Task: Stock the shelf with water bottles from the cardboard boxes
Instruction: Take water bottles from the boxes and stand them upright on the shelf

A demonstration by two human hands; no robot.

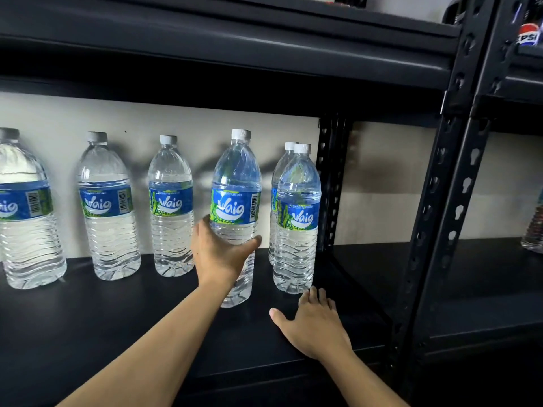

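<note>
My left hand (219,254) grips a clear water bottle (236,183) with a blue label and white cap, upright on the black shelf (117,318). My right hand (313,324) rests flat on the shelf with straight fingers, just in front of another upright bottle (296,221). Behind that one stands a further bottle (286,160), mostly hidden. Three more bottles stand along the back: one at the far left (26,212), one beside it (107,210), and one in the middle (172,210). No cardboard box is in view.
A black upright post (440,215) stands right of the bottles, with a neighbouring shelf bay (470,274) beyond it. The shelf board above (235,39) hangs low over the caps. A bottle (533,230) shows at the far right edge.
</note>
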